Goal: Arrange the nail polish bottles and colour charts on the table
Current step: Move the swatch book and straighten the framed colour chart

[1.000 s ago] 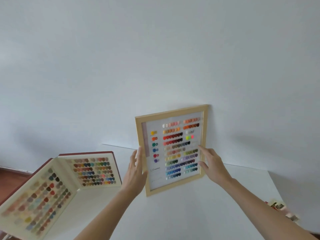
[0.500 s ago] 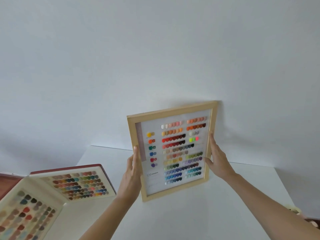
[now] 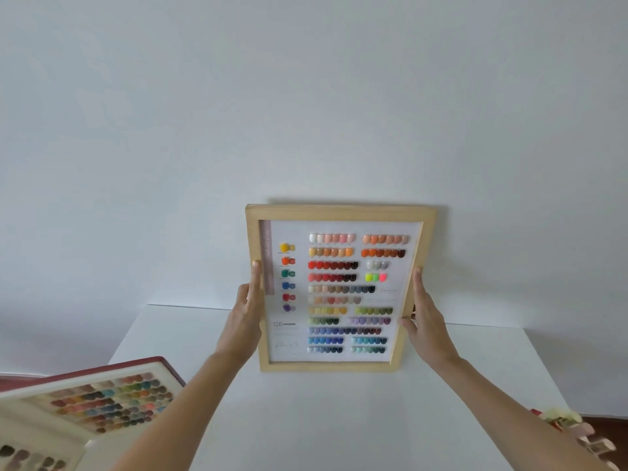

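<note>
in the head view we see the framed colour chart (image 3: 339, 287) standing upright at the back of the white table (image 3: 326, 413), against the wall (image 3: 306, 96). our left hand (image 3: 243, 317) grips the frame's left edge, its fingers (image 3: 255, 277) clamped on the wood; our right hand (image 3: 424, 317) clamps the frame's right edge likewise. left of the frame and nearer us lies an open swatch book (image 3: 98, 399) with a red cover. right of the frame, at the table's near corner, sits a blurred fan of colour swatches (image 3: 577, 433).
</note>
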